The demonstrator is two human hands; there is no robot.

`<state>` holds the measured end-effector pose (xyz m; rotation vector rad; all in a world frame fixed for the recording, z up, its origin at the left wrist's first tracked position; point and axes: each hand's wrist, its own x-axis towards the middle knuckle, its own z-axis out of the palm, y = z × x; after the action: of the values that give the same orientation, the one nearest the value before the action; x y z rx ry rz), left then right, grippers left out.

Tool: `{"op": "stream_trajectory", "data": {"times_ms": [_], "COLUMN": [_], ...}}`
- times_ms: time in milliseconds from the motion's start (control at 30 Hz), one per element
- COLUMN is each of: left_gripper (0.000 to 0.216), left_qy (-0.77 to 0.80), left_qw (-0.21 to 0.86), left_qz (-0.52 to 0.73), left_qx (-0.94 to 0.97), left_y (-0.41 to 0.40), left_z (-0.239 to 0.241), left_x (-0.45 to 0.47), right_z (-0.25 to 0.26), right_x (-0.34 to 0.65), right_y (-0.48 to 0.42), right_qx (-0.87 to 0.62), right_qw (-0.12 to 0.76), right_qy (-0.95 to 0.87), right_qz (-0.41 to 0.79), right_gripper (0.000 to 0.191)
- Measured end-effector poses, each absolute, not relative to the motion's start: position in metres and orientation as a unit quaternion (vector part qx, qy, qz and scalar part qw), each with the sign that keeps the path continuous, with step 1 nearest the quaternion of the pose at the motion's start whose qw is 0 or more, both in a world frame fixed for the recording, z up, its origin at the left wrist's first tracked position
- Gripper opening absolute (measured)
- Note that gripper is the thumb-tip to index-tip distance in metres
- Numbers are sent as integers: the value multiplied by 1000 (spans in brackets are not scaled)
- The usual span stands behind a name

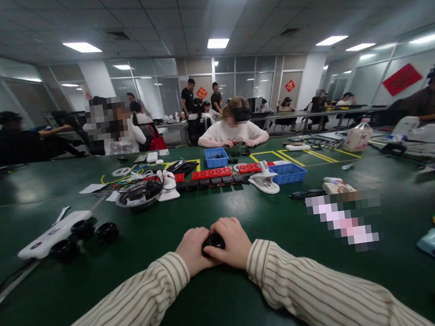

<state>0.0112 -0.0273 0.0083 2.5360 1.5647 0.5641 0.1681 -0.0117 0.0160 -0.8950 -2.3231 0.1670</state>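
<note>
A small black round part (212,241) is grasped between the left hand (193,250) and right hand (232,241), both rested on the green worktop (227,300); black wheels (85,236) are seen well left, a white clamp (265,181) beyond

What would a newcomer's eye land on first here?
Both hands, the left hand and right hand, close together around a small round black part at the centre of the dark green table. To the left lies a white toy car body beside loose black wheels.
</note>
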Motion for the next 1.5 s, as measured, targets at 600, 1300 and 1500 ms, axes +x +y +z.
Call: {"op": "stream_trajectory", "data": {"times_ms": [600, 1300, 1500], "left_gripper": [63, 39, 71], "left_qy": [452, 428, 425], "left_qw": [125, 147, 159], "left_qz": [219, 207, 237], "left_qx": [855, 868, 859], "left_y": [-13, -12, -17], "left_z": [-8, -1, 1], "left_x": [-6, -9, -14], "right_z": [22, 18, 16], "right_x": [173, 175, 177], "right_y": [-18, -7, -6], "right_qx": [-195, -178, -219], "right_qw": [368, 319, 423], "right_qy": [-905, -928, -864], "right_qz": [89, 68, 165], "right_gripper": [36, 35, 32]}}
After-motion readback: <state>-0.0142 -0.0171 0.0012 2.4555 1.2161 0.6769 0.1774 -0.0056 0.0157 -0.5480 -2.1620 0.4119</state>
